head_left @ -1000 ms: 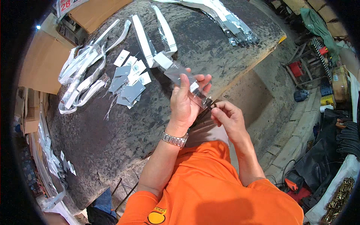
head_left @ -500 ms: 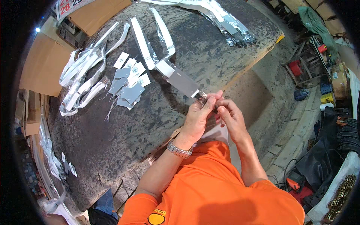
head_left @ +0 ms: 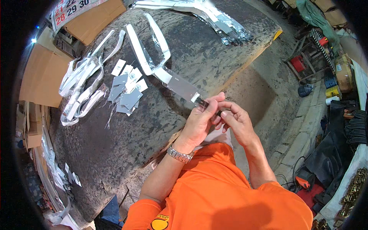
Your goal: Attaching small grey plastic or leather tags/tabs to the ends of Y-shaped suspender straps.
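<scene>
A white strap, apparently a belt [head_left: 138,50], lies folded in clear plastic on the worktable, with a grey card tag [head_left: 182,87] near its close end. That end reaches past the table edge into my hands. My left hand [head_left: 200,122] is closed around it, thumb on top, with a metal watch on the wrist. A small dark piece shows between the hands; its kind is unclear. Right beside it, my right hand [head_left: 238,122] pinches at the tip with thumb and fingers. Left of the strap is a pile of grey and white card tags [head_left: 128,90].
More plastic-wrapped white straps [head_left: 82,84] lie at the left, and a stack of them [head_left: 218,21] at the far side. Cardboard boxes [head_left: 42,69] line the left. Beyond the dark worktable's [head_left: 126,153] right edge stand a wooden stool [head_left: 306,61] and brass-coloured metal parts [head_left: 352,195].
The view has shifted slightly, moving the table's contents a little left. My hands stay at the strap's end; my fingers have shifted slightly and the dark piece shows more plainly.
</scene>
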Tool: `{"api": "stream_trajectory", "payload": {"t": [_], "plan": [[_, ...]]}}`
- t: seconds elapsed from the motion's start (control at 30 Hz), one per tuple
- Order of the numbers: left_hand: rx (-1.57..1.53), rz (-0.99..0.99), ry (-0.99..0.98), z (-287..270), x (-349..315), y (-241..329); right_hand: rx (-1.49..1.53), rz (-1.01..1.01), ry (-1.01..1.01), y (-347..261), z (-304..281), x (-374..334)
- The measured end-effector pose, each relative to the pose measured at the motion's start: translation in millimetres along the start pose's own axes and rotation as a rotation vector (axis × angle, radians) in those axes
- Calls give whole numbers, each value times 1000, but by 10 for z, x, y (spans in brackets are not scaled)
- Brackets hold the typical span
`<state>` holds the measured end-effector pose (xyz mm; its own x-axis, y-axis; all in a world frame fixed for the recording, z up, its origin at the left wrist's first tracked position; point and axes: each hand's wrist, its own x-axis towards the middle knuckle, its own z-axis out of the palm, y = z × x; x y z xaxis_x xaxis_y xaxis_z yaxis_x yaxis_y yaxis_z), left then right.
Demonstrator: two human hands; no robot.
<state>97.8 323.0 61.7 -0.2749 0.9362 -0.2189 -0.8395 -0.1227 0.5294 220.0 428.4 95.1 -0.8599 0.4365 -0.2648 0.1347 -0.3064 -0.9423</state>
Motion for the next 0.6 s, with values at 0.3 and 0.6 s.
{"api": "stream_trajectory", "payload": {"t": [0.3, 0.6], "plan": [[-94, 52, -27, -30, -58, 110, -33, -36, 51, 31, -116, -115], [237, 247, 29, 374, -16, 707, -108, 37, -14, -169, 39, -425]]}}
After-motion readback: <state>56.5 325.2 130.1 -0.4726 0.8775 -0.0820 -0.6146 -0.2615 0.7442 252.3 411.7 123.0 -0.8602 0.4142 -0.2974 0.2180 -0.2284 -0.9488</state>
